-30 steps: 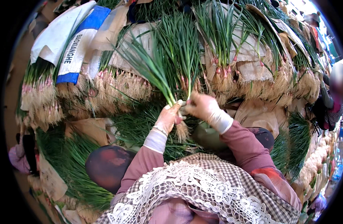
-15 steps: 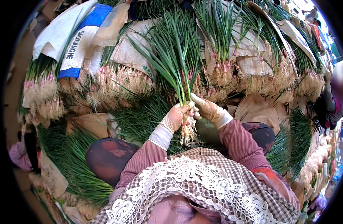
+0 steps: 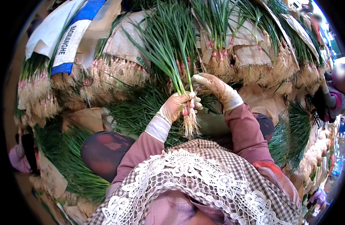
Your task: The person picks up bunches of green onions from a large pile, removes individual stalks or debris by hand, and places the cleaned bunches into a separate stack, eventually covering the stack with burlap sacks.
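My left hand (image 3: pixel 174 106), in a pale glove, is closed around a bunch of green garlic (image 3: pixel 178 75). The long leaves fan up and away from me. Below the fist hang pink bulbs and pale, stringy roots. Just right of the stalks is my gloved right hand (image 3: pixel 216 90), its fingers loosely bent and apart from the left hand. Its fingertips come close to the outermost stalk; whether they touch it is hard to tell. Nothing shows in that hand.
Stacked green garlic with hanging roots (image 3: pixel 118 73) lines the far side, partly covered by sacking (image 3: pixel 127 35) and a blue-white sack (image 3: pixel 72 43). Loose greens (image 3: pixel 137 110) lie beyond my knees (image 3: pixel 105 153). Brown sacking (image 3: pixel 260 98) lies at right. Another person (image 3: pixel 332 93) is at the far right.
My right hand has drawn off the bunch, up and to the right. My left hand still holds the green garlic. The view has shifted slightly.
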Action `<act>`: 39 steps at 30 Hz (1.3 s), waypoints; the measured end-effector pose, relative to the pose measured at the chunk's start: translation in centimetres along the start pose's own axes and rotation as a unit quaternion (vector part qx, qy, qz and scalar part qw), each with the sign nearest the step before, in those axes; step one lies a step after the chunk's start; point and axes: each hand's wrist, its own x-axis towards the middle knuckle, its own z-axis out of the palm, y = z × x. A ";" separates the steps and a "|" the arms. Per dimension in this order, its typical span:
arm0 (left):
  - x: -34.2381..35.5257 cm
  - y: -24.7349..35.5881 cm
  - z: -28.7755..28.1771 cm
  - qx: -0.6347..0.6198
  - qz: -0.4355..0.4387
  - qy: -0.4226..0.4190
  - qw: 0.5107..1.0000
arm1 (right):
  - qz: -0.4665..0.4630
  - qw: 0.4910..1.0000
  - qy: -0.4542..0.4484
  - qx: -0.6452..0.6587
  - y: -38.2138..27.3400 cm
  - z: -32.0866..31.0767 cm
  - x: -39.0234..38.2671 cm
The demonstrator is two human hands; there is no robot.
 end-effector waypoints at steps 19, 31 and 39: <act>0.7 -2.6 -0.8 0.067 0.088 0.177 0.978 | -0.096 0.879 0.139 -0.445 1.4 3.8 2.2; -0.5 2.5 1.2 -0.077 0.145 0.070 0.984 | 0.111 0.721 0.494 -0.472 -6.6 -12.1 5.3; -0.1 2.1 -2.6 -0.055 0.065 0.061 0.995 | -0.157 0.936 0.270 -0.162 -4.2 -9.7 4.0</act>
